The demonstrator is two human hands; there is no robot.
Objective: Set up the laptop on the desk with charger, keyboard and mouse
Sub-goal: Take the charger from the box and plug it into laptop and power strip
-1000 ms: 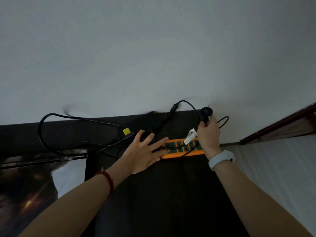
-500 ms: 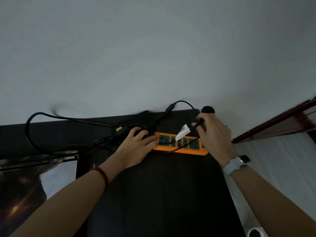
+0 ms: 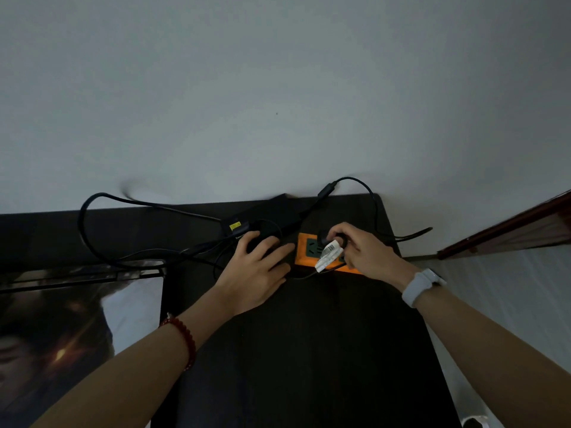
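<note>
While the scene is viewed from above, down over two bare forearms, these parts are seen:

Bench: a dark bench is set against a pale wall, and everything below is laid at its far edge.

Power strip: an orange power strip with dark green sockets is laid flat on the bench near the far right corner, partly hidden under the right hand.

Right hand: the right hand is held over the power strip, and its fingers are curled and pinched round a black plug, which is held at a socket near the strip's left end. Whether the plug is fully seated cannot be told. A pale watch band is worn on the wrist.

White tag: a white paper tag is hung on the cable just below the plug and lies across the strip.

Left hand: the left hand is laid palm down on the bench just left of the strip, with its fingers spread and fairly straight, the tips close to the strip's left end. Nothing is gripped. A red bead bracelet is worn on the wrist.

Charger: a black charger brick with a small yellow label is laid beyond the left hand, against the wall.

Cable: a black cable is looped wide to the left, and another is arched over the far right corner.

Left edge: what may be a dark printed mat is seen, though the view there is dim.
</note>
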